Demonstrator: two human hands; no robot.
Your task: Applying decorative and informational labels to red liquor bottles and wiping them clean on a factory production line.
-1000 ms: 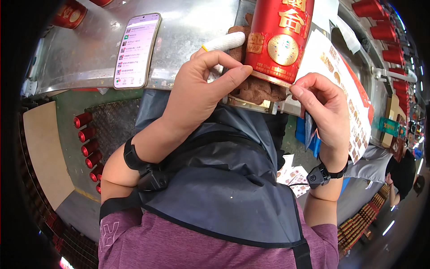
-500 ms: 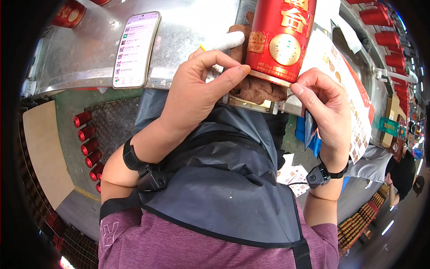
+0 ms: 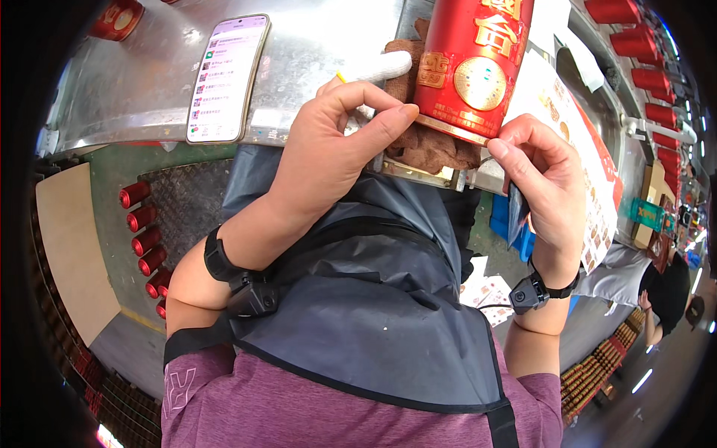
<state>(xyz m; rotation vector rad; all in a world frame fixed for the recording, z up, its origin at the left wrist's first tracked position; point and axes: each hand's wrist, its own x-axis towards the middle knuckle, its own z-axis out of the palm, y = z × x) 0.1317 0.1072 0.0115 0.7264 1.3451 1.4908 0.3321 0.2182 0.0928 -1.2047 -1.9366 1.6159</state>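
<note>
While pinching with left hand [image 3: 328, 136] and right hand [image 3: 549, 172] at bottom rim [image 3: 452, 132] of red canister [image 3: 467, 63], cannot tell on what. See gold medallion [image 3: 480, 84] on; judge rim unfinished.

A lit phone [image 3: 226, 78] lies on the metal table [image 3: 328, 41], upper left.
Red cans [image 3: 146, 240] form a column at left, near a pale board [image 3: 73, 239]; red containers [image 3: 635, 45] line the upper right edge, a green item [image 3: 650, 214] below them, a person in black [image 3: 667, 290] farther down.
</note>
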